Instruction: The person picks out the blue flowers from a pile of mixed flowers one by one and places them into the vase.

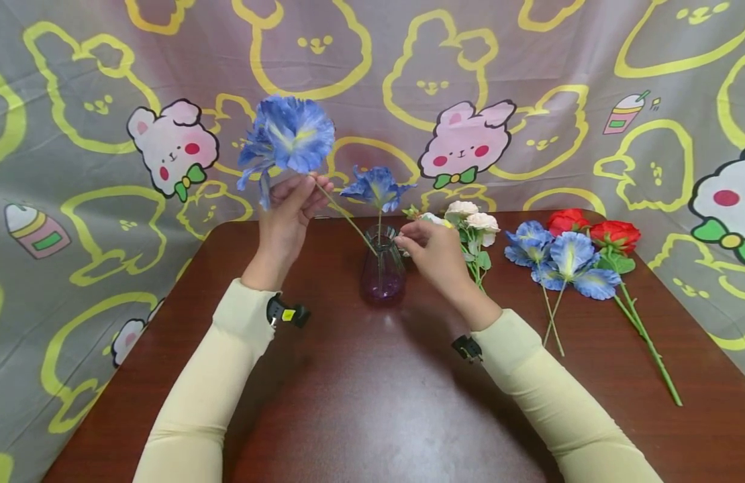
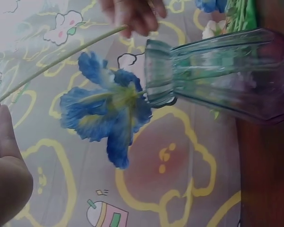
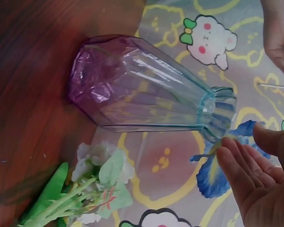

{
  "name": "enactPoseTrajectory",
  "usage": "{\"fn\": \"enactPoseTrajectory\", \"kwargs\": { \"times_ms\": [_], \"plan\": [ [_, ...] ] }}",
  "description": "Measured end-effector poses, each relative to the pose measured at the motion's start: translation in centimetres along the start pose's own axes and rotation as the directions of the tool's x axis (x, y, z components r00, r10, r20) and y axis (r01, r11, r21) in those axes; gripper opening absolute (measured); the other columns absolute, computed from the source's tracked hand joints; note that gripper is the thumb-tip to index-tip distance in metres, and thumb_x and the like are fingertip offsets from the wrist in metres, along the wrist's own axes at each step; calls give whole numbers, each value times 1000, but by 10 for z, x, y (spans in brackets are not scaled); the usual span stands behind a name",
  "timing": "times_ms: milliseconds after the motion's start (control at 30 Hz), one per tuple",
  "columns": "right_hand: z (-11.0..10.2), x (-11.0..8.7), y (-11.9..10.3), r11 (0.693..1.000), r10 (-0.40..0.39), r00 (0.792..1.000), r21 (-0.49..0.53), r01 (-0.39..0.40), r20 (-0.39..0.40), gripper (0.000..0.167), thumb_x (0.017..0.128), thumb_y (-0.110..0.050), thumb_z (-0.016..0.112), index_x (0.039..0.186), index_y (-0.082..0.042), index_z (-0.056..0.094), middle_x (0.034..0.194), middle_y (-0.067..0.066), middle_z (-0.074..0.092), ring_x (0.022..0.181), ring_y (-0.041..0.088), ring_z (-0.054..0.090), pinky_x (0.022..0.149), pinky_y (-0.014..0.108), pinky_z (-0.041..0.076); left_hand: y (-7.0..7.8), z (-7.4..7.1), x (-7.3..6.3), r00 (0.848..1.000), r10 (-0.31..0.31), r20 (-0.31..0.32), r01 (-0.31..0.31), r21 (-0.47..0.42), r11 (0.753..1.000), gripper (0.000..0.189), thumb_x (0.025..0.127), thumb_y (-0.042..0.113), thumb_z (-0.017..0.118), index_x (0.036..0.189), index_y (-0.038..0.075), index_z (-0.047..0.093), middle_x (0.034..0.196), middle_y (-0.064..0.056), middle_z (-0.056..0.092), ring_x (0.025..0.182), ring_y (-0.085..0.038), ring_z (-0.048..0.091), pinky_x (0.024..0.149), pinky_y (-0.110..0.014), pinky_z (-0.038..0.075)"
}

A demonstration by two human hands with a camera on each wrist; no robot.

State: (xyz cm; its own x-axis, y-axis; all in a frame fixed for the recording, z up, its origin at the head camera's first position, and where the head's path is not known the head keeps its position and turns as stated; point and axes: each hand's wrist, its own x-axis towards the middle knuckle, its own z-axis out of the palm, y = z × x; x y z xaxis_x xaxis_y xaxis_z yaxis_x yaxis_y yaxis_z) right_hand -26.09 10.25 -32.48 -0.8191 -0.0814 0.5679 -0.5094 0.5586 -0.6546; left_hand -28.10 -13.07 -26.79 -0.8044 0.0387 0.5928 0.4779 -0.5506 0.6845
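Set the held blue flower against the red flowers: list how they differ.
The held blue flower is raised in the left hand; the red flowers lie on the table. The held blue flower has yellow-streaked petals, the red flowers plain red ones. Both have green stems.

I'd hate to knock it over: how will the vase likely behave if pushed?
The vase would probably resist a light nudge, since its body is widest low down, though pushing at the narrow neck might tip it. Its smooth, shiny sides could be slippery. The see-through walls may be fragile if glass; the material is unclear.
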Motion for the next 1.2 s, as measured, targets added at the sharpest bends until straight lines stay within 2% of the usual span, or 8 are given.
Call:
{"fn": "enactPoseTrajectory", "kwargs": {
  "times_ms": [367,533,667,900,1000,1067,1133,1200],
  "plan": [
    [9,-2,18,998,60,992,4,-61,111,42,80,-26,82,109,1,68,103,16,71,92,26,70,78,37,57,-5,-1,11,989,48,-143,-59,-78,995,9,88,-2,68,91,1,76,88,-14,73,82,-24,71,78,-34,58],
    [16,-2,23,997,81,987,6,-83,142,54,77,-26,84,118,5,64,111,20,68,98,30,68,84,39,55,-13,-5,14,974,77,-213,-87,-37,995,4,84,-1,74,87,-1,73,84,-14,72,79,-25,71,75,-35,59],
    [20,-1,25,994,105,979,15,-109,176,62,76,-26,85,123,6,60,117,22,65,105,33,65,90,41,52,-20,-7,15,964,70,-255,-77,-15,997,11,81,0,77,86,-1,68,82,-15,70,79,-27,70,75,-38,59],
    [28,1,28,991,131,967,-3,-134,220,73,75,-28,86,130,8,54,124,24,61,112,35,61,95,42,49,-37,-12,8,951,84,-297,-64,78,995,16,85,-13,65,96,-3,71,84,-15,71,79,-29,70,71,-38,59],
    [31,0,29,989,147,962,-13,-148,231,75,75,-29,86,132,7,53,123,24,61,112,34,60,96,42,48,-45,-13,5,943,63,-328,-18,137,990,19,85,-15,61,88,0,73,80,-11,70,73,-24,70,68,-35,59],
    [32,0,28,989,148,961,-23,-147,232,76,75,-29,86,132,7,52,121,23,63,111,34,61,95,43,49,-49,-13,3,930,53,-364,17,186,982,27,83,-18,58,72,4,70,70,-5,66,66,-18,66,65,-33,58],
    [33,0,28,990,144,962,-33,-140,232,76,74,-30,86,132,6,52,119,23,64,109,34,62,93,44,50,-53,-13,1,928,49,-370,30,204,978,36,82,-21,55,61,8,65,64,-4,62,61,-17,64,64,-32,58],
    [35,0,28,991,133,965,-31,-129,227,74,74,-30,86,131,5,54,117,22,65,106,34,63,91,44,51,-56,-13,-2,929,50,-367,33,218,975,37,81,-22,54,61,8,64,65,-3,60,61,-16,62,63,-31,58]
  ]
}}
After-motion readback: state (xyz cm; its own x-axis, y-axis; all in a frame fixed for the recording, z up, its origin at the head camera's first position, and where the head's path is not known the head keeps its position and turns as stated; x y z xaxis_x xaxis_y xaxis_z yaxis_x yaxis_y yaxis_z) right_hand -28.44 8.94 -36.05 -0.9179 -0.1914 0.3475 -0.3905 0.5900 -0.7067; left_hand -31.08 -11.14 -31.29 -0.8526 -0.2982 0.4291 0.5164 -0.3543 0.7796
